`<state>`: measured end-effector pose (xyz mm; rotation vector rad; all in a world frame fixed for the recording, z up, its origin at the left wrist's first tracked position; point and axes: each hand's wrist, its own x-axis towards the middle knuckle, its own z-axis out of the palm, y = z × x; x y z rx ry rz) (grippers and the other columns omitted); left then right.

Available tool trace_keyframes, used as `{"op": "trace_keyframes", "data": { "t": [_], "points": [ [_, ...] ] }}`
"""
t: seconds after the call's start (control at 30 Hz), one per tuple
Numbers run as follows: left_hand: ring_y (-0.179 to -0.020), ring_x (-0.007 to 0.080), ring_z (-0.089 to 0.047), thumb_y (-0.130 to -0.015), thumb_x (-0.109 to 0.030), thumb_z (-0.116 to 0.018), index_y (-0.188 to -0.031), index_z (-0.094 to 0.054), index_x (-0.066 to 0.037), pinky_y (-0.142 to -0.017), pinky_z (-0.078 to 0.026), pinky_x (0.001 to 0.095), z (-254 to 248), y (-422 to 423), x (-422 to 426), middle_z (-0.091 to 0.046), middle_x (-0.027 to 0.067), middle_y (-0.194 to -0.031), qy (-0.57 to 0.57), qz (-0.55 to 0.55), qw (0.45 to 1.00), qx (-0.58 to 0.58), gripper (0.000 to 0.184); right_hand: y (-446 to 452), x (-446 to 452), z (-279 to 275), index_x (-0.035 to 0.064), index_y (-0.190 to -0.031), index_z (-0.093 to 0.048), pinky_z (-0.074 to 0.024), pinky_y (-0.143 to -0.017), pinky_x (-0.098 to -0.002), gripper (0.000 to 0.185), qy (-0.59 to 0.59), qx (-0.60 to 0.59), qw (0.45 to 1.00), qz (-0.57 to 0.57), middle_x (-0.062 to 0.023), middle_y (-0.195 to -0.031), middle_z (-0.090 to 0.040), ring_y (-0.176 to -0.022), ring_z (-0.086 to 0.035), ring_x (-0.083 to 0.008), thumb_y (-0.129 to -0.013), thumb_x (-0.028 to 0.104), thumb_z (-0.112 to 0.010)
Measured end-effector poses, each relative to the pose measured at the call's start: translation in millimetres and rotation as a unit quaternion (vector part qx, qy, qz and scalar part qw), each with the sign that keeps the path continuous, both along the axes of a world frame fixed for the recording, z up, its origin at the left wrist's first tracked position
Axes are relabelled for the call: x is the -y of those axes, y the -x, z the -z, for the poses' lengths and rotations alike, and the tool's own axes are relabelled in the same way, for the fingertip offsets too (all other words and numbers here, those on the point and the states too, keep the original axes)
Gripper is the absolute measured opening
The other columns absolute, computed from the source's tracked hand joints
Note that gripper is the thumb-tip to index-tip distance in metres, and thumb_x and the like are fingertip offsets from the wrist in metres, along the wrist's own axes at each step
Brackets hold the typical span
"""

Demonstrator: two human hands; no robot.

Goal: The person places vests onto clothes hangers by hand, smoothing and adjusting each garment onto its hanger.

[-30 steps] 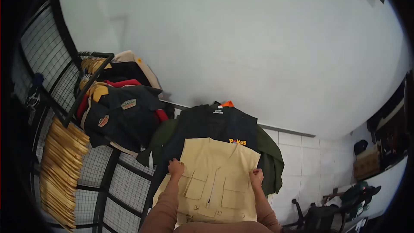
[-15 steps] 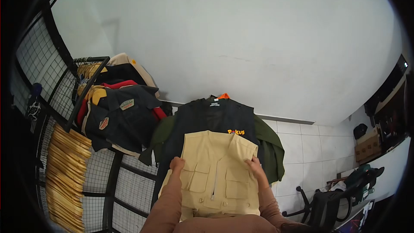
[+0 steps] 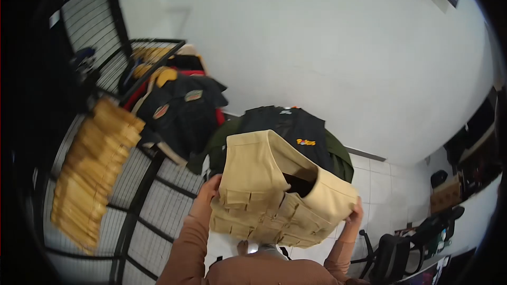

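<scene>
A beige vest (image 3: 251,164) with several front pockets hangs between my two hands, lifted in front of my body. My left hand (image 3: 211,186) is closed on its left side, near the armhole edge. On the opposite side my right hand (image 3: 356,210) grips the other edge of the vest. The neck opening gapes and shows a dark inside. Behind the vest lies a black vest (image 3: 264,124) with a colourful "Pokus" logo, over a dark green long-sleeved garment (image 3: 338,153). What supports these two is hidden.
To the left, a black metal rack (image 3: 157,63) holds dark jackets (image 3: 182,108), with a row of yellowish wooden hangers (image 3: 95,171) below. An office chair (image 3: 392,256) stands at lower right near a cardboard box (image 3: 444,199). A pale wall (image 3: 317,47) rises ahead.
The beige vest has been raised off the black vest and brought closer to me, tilting. My hands have moved farther apart, both still gripping it. The camera view has shifted.
</scene>
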<state>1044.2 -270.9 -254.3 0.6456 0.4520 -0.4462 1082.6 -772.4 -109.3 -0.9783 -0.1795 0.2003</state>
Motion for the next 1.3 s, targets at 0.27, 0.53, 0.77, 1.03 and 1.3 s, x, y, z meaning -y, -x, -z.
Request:
{"op": "trace_keyframes", "data": {
  "t": [0.27,0.53,0.77,1.03,1.3],
  "points": [
    [-0.102,0.0161,-0.056,-0.091,-0.029,-0.048,-0.122,-0.046,-0.004,-0.087,-0.045,0.0315,-193,180,42,-0.058,0.0071,-0.112,0.010,0.059,0.933,0.356,0.040,90,-24,-29,-0.0039,-0.125,-0.039,-0.0434,-0.092,-0.0430,0.071,-0.049,0.094,0.994,-0.014,-0.0203,-0.121,-0.050,-0.112,-0.051,-0.0329,-0.068,0.024,-0.071],
    [-0.098,0.0245,-0.059,-0.090,-0.024,-0.052,-0.117,-0.052,0.001,-0.086,-0.048,0.0343,-233,341,72,-0.061,0.0142,-0.106,0.064,0.013,0.938,0.340,0.036,128,-79,-77,-0.0072,-0.123,-0.043,-0.0419,-0.094,-0.0356,0.062,0.042,0.062,0.957,-0.281,-0.0166,-0.116,-0.055,-0.108,-0.054,-0.0267,-0.075,0.022,-0.068],
    [-0.097,0.0214,-0.059,-0.089,-0.021,-0.053,-0.116,-0.054,0.000,-0.086,-0.046,0.0324,-216,473,121,-0.062,0.0117,-0.106,-0.076,-0.145,0.923,0.349,0.034,183,-145,-73,-0.0077,-0.120,-0.044,-0.0417,-0.094,-0.0309,0.051,0.105,0.037,0.907,-0.405,-0.0156,-0.115,-0.057,-0.104,-0.057,-0.0230,-0.079,0.014,-0.063],
    [-0.095,0.0178,-0.059,-0.087,-0.017,-0.056,-0.114,-0.055,-0.001,-0.087,-0.045,0.0301,-202,606,200,-0.062,0.0088,-0.106,-0.236,-0.233,0.902,0.276,0.032,248,-189,-14,-0.0011,-0.112,-0.052,-0.0462,-0.076,-0.0246,0.032,0.274,0.050,0.824,-0.493,-0.0081,-0.096,-0.062,-0.081,-0.060,-0.0135,-0.084,0.013,-0.061],
    [-0.094,0.0147,-0.058,-0.085,-0.014,-0.057,-0.113,-0.057,-0.002,-0.088,-0.044,0.0281,-203,712,204,-0.063,0.0063,-0.106,-0.381,-0.281,0.850,0.229,0.030,333,-341,-1,0.0003,-0.108,-0.055,-0.0464,-0.057,-0.0242,0.031,0.400,0.286,0.630,-0.601,-0.0031,-0.079,-0.059,-0.065,-0.057,-0.0105,-0.085,0.020,-0.062]
  ]
}}
